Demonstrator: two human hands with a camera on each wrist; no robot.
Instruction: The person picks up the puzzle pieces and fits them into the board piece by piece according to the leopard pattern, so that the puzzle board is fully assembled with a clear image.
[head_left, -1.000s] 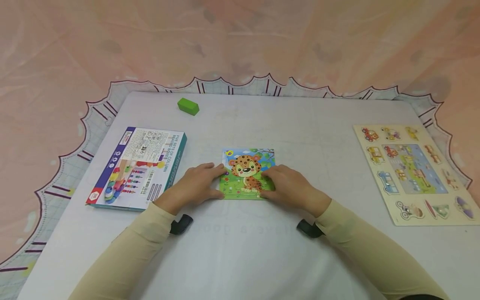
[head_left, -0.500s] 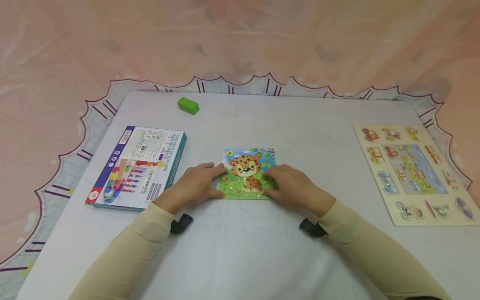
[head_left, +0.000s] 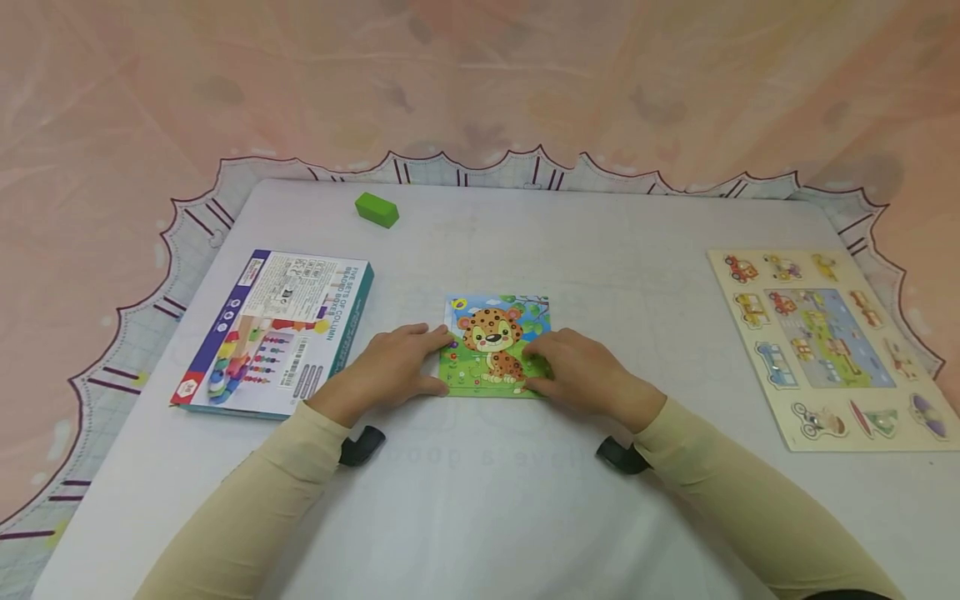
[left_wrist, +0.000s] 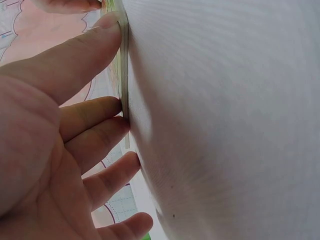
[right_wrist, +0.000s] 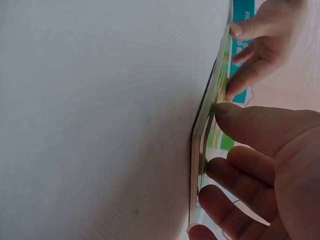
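Observation:
A small square jigsaw puzzle (head_left: 493, 368) with a cartoon leopard on green grass lies flat on the white table in front of me. My left hand (head_left: 396, 367) rests at its left side, the thumb and fingertips against the edge with the fingers fairly straight. From the opposite side my right hand (head_left: 588, 375) touches it, thumb at the lower right corner and fingers over the right edge. The right wrist view shows the right thumb (right_wrist: 240, 114) and loosely bent fingertips along the puzzle's thin, layered edge. The left wrist view shows the left thumb (left_wrist: 107, 31) on that edge.
Left of the puzzle lies a boxed bead toy (head_left: 281, 333), close to the left forearm. A green block (head_left: 377, 210) sits near the back edge. On the right is a wooden peg-puzzle board (head_left: 832, 354) with vehicle pictures. A patterned cloth border (head_left: 465, 175) rings the tabletop.
My right hand has shifted slightly at the puzzle's right edge, its thumb a little further right than a second ago. The left hand and the puzzle stay in place.

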